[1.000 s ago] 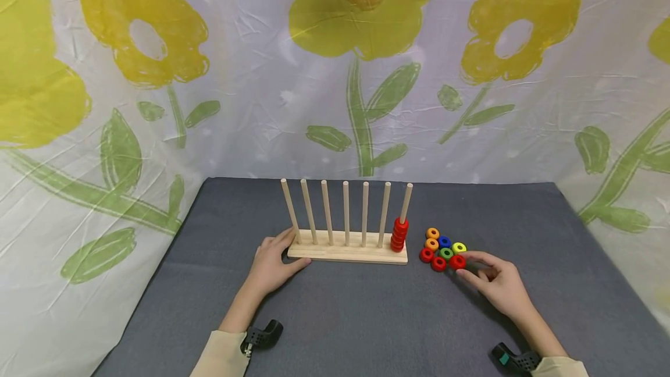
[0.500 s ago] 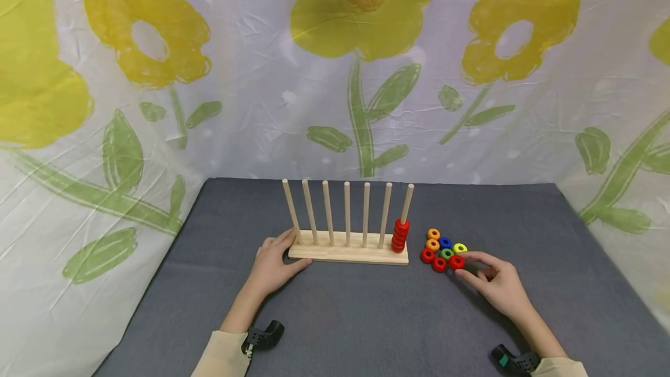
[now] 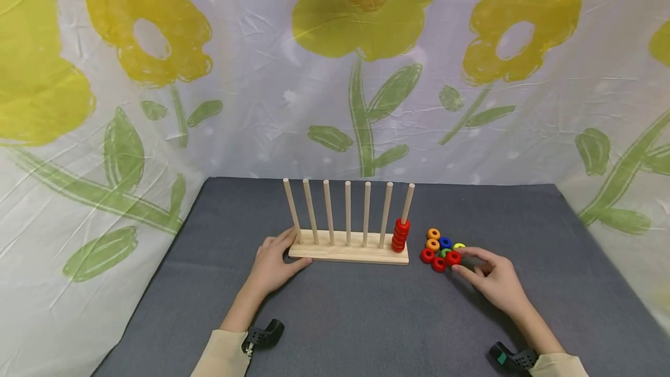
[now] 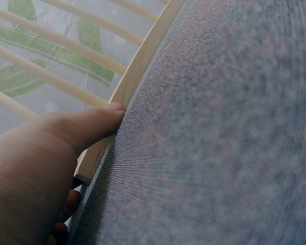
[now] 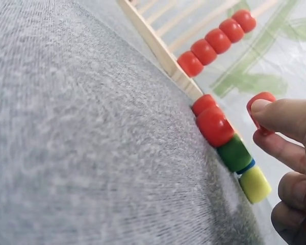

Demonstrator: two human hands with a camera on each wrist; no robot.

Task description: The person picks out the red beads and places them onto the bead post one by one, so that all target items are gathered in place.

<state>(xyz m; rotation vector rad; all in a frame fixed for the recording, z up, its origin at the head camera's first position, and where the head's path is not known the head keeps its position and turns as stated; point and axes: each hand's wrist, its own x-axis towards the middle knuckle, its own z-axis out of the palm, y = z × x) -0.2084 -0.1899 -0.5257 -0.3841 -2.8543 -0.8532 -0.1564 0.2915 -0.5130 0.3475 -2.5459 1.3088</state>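
A wooden peg rack (image 3: pixel 348 255) with several upright pegs stands on the dark cloth, and red beads (image 3: pixel 400 235) are stacked on its rightmost peg. My left hand (image 3: pixel 272 266) grips the rack's left end, its thumb on the front edge of the base (image 4: pixel 130 84) and the fingers mostly hidden behind. Between thumb and forefinger, my right hand (image 3: pixel 494 279) pinches a red bead (image 5: pixel 260 109). In the right wrist view that bead is lifted above the loose ones. Below it lie a red bead (image 5: pixel 214 126), a green bead (image 5: pixel 234 153) and a yellow bead (image 5: pixel 255 184).
Right of the rack, the loose group also includes orange beads (image 3: pixel 432 245), a blue bead (image 3: pixel 445 242) and more red beads (image 3: pixel 427 255). Grey cloth (image 3: pixel 340 319) covers the table. A flower-printed curtain (image 3: pixel 251 103) hangs behind it.
My right hand has raised the red bead off the cloth and shifted it slightly left, over the loose beads. My left hand keeps its place on the rack.
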